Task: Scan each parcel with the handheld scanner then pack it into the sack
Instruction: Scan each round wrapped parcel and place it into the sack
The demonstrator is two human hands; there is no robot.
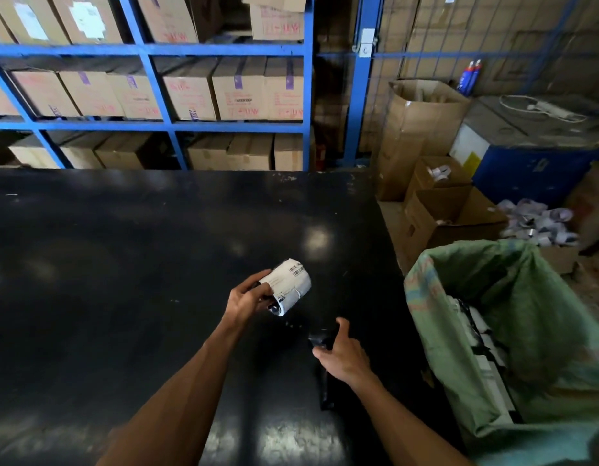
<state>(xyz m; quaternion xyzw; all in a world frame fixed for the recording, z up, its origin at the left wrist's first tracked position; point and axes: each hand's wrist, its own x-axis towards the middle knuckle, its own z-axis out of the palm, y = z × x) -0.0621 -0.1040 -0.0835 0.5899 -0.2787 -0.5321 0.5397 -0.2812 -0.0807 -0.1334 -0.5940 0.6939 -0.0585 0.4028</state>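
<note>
My left hand [247, 299] grips a small parcel [289, 285], a dark roll wrapped in a white label with barcodes, held above the black table [123, 264]. Below and to the right of the parcel, my right hand [341, 356] holds the black handheld scanner [320, 341], its head pointing up toward the parcel and its handle running down under my wrist. The green sack [513, 290] stands open at the table's right edge, with several black-and-white parcels [483, 344] inside.
Blue shelving [170, 124] full of cardboard boxes lines the far side of the table. Open cardboard boxes [449, 216] and a heap of small parcels [540, 223] sit on the floor at right, beside a blue cabinet [533, 169].
</note>
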